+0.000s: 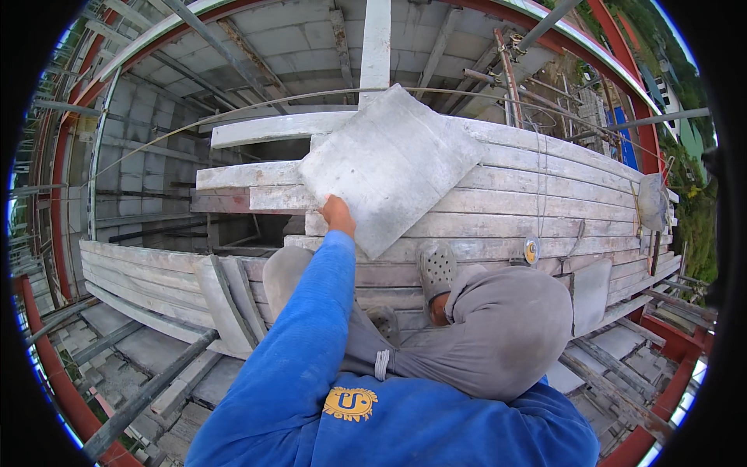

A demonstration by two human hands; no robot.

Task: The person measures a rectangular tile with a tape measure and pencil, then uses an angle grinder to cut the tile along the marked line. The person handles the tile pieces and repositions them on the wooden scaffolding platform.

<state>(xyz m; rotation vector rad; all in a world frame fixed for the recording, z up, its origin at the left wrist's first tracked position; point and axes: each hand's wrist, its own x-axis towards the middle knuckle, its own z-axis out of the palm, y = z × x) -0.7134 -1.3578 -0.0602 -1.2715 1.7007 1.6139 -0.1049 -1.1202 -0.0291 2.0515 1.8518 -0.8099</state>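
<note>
With its fingers closed on the near-left edge, my left hand (pixel 338 214) grips a square grey sheet (pixel 393 167) that looks like cement board. The sheet lies turned cornerwise over a deck of whitish planks (pixel 545 202); whether it rests flat or is slightly lifted I cannot tell. The thumb is on the edge side, and the other fingers are partly hidden. My right hand does not show; the right arm is lost behind my bent knee. Close to the sheet's near corner is my grey clog (pixel 437 268).
A small round yellow-and-white object (pixel 531 250) and a thin curved metal piece (pixel 576 237) lie on the planks at right. Another grey sheet piece (pixel 591 294) sits near the deck's right edge. Dark gaps (pixel 261 230) open at left. Steel pipes (pixel 152 397) and red beams (pixel 66 381) surround the deck.
</note>
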